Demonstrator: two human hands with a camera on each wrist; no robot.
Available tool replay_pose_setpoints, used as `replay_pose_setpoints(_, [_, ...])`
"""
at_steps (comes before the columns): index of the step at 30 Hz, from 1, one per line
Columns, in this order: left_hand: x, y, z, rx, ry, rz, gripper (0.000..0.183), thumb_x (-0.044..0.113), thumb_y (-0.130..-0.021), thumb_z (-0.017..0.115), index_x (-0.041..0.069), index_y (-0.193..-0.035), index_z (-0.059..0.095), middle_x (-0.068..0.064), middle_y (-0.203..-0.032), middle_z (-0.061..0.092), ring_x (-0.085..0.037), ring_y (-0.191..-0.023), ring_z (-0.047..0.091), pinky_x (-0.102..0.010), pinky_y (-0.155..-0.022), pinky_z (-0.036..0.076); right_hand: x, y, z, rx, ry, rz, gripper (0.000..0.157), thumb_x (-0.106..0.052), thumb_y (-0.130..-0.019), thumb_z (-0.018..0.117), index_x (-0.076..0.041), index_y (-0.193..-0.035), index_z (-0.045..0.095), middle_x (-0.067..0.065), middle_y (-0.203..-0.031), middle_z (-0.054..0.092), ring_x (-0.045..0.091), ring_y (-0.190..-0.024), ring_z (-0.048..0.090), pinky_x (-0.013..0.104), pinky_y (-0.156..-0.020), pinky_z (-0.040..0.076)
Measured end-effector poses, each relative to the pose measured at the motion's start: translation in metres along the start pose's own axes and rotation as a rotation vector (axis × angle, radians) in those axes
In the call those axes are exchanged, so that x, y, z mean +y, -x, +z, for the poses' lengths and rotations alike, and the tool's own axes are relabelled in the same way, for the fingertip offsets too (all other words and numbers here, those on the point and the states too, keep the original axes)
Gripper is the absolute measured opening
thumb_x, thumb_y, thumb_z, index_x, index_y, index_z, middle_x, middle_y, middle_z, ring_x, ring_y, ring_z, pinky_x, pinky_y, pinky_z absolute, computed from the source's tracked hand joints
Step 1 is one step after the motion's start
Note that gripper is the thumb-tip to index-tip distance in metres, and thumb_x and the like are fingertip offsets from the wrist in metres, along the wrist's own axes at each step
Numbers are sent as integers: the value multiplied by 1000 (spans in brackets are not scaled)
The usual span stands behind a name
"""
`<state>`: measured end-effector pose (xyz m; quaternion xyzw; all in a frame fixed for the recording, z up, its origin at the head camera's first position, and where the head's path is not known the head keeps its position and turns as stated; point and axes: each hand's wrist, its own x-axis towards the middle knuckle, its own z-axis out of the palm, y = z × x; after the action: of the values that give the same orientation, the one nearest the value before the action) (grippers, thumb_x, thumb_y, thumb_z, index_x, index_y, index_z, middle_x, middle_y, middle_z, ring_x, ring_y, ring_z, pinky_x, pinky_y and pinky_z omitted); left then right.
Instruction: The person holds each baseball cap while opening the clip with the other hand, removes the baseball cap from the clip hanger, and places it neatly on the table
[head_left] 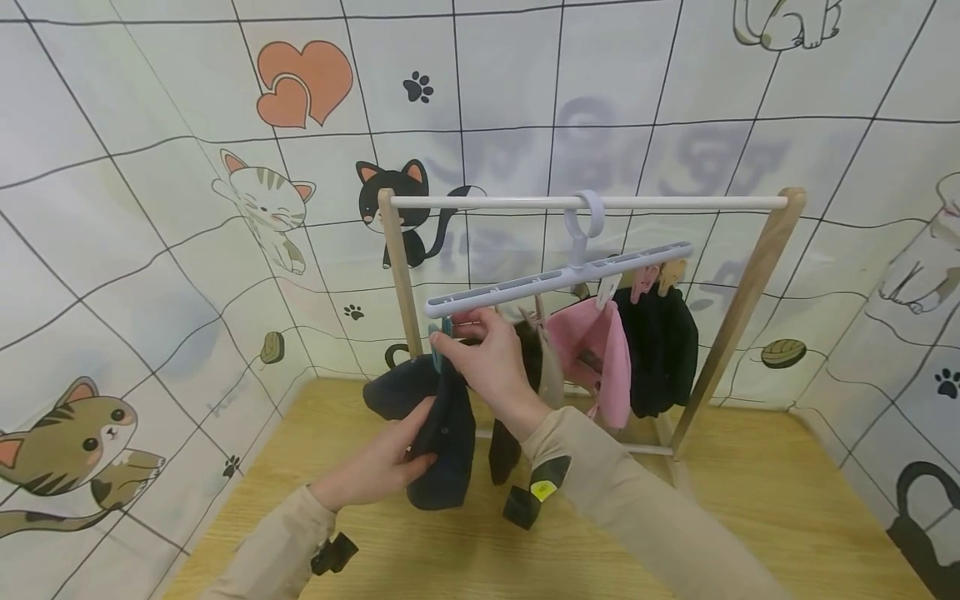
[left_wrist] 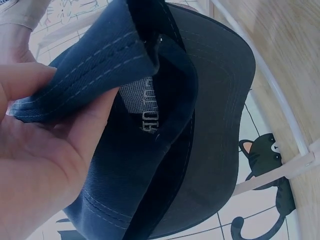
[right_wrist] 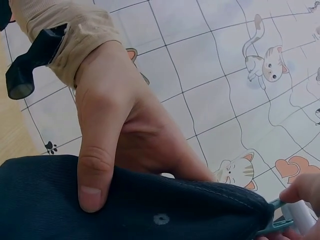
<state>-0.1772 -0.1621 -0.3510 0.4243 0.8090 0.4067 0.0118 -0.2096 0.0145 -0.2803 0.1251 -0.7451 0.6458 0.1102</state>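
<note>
The navy cap (head_left: 442, 475), brim grey underneath, crown stitched and folded, is held below the low end of the tilted lavender hanger (head_left: 495, 294); a teal clip (head_left: 437, 357) meets its edge.

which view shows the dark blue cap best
The left wrist view: the cap is large, brim and inside lettering visible. The head view shows it smaller, partly covered; the right wrist view, only a cropped portion.

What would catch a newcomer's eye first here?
Probably the tilted pale hanger, hooked on the white rail. Below the hanger's lower left end, the left hand holds a dark blue cap while the right hand pinches a teal clip at its edge. A pink item hangs farther right.
</note>
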Motion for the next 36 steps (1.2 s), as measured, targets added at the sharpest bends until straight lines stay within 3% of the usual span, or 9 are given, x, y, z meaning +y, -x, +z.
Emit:
replay_pose_setpoints(5, [-2, 1, -2, 8, -10, 19, 65, -15, -85, 56, 1, -141, 30, -18, -122, 61, -25, -111, 60, -40, -89, 50, -4, 0, -1, -30, 10, -4, 26, -13, -88, 70, 1, -109, 61, 11, -97, 69, 22, -75, 62, 31, -66, 53])
replay_pose_setpoints(16, [-4, 1, -5, 6, -14, 18, 62, -16, -86, 55, 4, -141, 33, -18, -121, 62, -27, -110, 61, -39, -88, 50, -4, -5, -1, -47, -25, 42, 24, -13, -91, 67, 2, -108, 60, 13, -98, 67, 22, -84, 63, 35, -70, 56])
replay_pose_setpoints(23, [-3, 1, -3, 22, -5, 7, 63, -18, -85, 54, 4, -142, 35, -17, -127, 58, -27, -114, 57, -39, -91, 48, -3, -10, -1, -9, -47, 52, 17, -7, -87, 69, 6, -97, 64, 16, -94, 70, 23, -86, 69, 35, -69, 56])
replay_pose_setpoints(27, [-5, 2, -3, 28, -42, 53, 61, -20, -83, 54, 1, -139, 41, -16, -122, 61, -22, -108, 60, -36, -87, 51, -2, -15, -1, 14, -76, 77, 13, -6, -86, 69, 6, -92, 65, 16, -92, 70, 23, -80, 70, 35, -69, 56])
replay_pose_setpoints(31, [-8, 3, -2, 16, -63, 50, 57, -19, -82, 55, 4, -135, 52, -10, -124, 62, -18, -110, 59, -34, -89, 49, -3, -19, -2, 19, -127, 114, 11, -4, -86, 68, 5, -90, 64, 16, -92, 69, 23, -76, 69, 36, -69, 56])
replay_pose_setpoints(36, [-8, 6, -2, 0, 166, -7, 56, -19, -84, 52, 3, -136, 52, -11, -131, 57, -20, -117, 55, -34, -94, 46, -5, -22, -5, 12, -146, 131, 11, -4, -86, 68, 5, -89, 65, 15, -93, 69, 22, -76, 68, 37, -69, 57])
